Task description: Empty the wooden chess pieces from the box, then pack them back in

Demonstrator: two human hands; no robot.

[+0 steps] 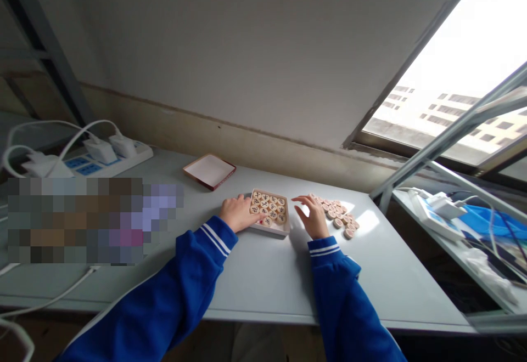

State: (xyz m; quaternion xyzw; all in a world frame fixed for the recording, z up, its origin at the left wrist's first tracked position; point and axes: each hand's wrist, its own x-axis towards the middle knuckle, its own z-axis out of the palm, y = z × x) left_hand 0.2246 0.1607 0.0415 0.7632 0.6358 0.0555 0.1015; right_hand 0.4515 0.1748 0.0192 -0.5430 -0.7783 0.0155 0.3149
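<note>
A shallow open box (269, 230) holds rows of round Chinese chess pieces (272, 207) with dark characters on top. My left hand (241, 212) grips the box's left side, its thumb reaching over the front pieces. At the box's front right corner, part of the bottom shows bare. To the right of the box is my right hand (313, 218), its thumb and index finger apart and nothing visible between them. Beyond it lies a loose cluster of chess pieces (338, 221) with reddish markings, partly hidden by that hand.
The upturned box lid (211, 170) lies at the back, near the wall. A power strip (142, 153) with plugs and cables occupies the left, behind a blurred-out patch. On the right, a metal bed-frame bar (436, 142) rises past the desk (263, 285) edge, beside a window.
</note>
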